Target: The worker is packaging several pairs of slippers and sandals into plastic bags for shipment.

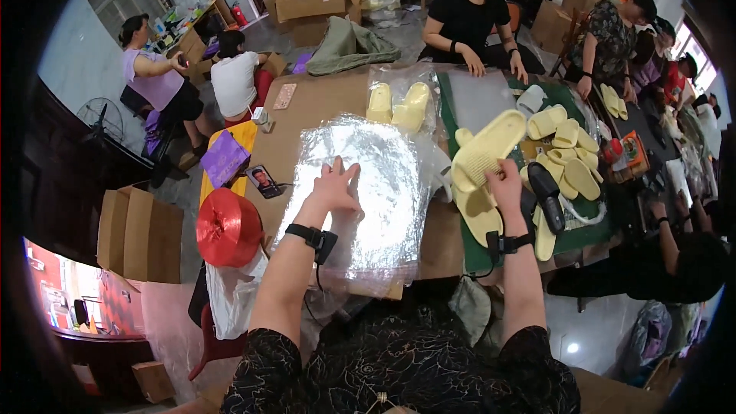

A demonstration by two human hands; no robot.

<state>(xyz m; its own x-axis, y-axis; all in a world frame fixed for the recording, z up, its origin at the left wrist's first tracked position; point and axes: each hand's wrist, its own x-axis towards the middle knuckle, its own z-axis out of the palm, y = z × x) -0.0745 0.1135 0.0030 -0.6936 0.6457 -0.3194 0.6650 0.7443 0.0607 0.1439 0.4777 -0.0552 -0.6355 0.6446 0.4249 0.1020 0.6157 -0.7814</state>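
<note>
My left hand (pixel 335 186) lies with its fingers spread on a stack of clear, shiny plastic bags (pixel 376 222) in the middle of the table. To the right, my right hand (pixel 504 182) pinches the edge of a pale yellow slipper (pixel 494 138), its textured footbed turned toward me. A second yellow slipper (pixel 479 215) is just below it, partly covered. Beyond the bags, a pair of yellow slippers (pixel 410 106) rests in or on clear plastic. A black slipper (pixel 546 195) lies right of my right hand, beside several loose yellow slippers (pixel 579 172) on a green mat (pixel 491 249).
A red roll of plastic twine (pixel 228 228) stands at the table's left, near a phone (pixel 264 182) and a purple packet (pixel 225 159). Across the table sits a person in black (pixel 471 23); others work along the right side. Cardboard boxes (pixel 153 234) stand on the floor.
</note>
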